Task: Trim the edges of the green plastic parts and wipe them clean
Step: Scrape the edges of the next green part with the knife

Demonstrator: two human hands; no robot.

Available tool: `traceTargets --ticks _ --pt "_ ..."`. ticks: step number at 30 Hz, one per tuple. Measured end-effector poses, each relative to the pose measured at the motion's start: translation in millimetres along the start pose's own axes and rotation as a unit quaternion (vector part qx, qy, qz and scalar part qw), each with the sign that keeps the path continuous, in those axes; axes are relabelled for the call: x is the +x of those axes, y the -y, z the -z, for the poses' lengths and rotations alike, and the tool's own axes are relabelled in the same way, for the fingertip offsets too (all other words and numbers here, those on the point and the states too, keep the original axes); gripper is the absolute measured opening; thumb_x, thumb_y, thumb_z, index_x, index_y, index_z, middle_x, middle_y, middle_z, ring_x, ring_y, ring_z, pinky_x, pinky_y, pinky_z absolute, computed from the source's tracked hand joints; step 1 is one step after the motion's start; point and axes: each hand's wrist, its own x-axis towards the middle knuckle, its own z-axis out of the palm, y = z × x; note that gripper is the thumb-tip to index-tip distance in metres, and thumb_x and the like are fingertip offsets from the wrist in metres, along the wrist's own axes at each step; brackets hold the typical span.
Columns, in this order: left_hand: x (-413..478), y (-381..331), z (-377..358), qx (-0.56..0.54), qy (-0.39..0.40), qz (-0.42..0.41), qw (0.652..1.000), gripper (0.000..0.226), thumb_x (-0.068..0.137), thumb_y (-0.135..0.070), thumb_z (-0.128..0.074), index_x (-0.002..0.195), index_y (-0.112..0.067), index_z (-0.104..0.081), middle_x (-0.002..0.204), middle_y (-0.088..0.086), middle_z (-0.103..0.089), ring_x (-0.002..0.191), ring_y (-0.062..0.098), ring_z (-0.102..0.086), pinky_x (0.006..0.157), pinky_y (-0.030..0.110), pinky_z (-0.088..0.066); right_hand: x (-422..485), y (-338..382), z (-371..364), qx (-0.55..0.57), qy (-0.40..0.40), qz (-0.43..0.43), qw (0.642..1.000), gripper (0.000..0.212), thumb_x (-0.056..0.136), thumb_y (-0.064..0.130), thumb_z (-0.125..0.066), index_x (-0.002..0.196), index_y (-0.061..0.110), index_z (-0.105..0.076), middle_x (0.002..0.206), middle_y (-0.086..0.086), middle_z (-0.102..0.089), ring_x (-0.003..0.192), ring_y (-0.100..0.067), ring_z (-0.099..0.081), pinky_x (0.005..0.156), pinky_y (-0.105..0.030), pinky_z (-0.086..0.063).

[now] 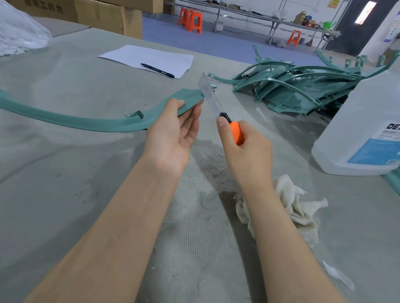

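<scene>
Grey fabric-covered worktop point(75, 166) in a workshop, with a long curved green plastic part point(78, 119) lying across it, its right end lifted in the left hand point(174, 130), thumb on top and fingers curled underneath. Just right of that part, right hand point(248, 150) wrapped round the orange handle of a utility knife point(217, 107), long blade against the part's end edge; beyond the part a pile of green parts point(293, 87), nearer than it a crumpled cloth point(292, 205). Probably best done with blade held shallow, drawn in light strokes away from the holding fingers, part gripped close to the cut.
</scene>
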Motion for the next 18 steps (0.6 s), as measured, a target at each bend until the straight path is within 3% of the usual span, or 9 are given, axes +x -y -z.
traceTargets --ticks 13,18 --pt "3.4 1.4 0.6 -0.021 -0.026 0.004 0.999 0.009 0.095 -0.012 -0.052 0.094 -0.009 -0.06 0.081 0.003 -0.069 0.067 0.007 -0.065 0.059 0.016 -0.053 -3.1 4.2 -1.0 0.013 0.034 0.0 0.999 0.05 0.092 0.06 -0.049 0.059 0.024 -0.035 0.052 0.007 -0.037 0.059 -0.023 -0.042 0.059 -0.039 -0.038" --pt "1.7 -0.1 -0.1 -0.02 -0.021 0.004 1.0 0.012 0.094 -0.012 -0.051 0.088 -0.009 -0.061 0.073 0.001 -0.07 0.063 0.006 -0.065 0.058 0.016 -0.053 -2.6 3.8 -0.3 0.016 0.02 0.003 1.0 0.051 0.092 0.058 -0.05 0.058 0.025 -0.032 0.05 0.007 -0.034 0.055 -0.02 -0.038 0.057 -0.034 -0.031"
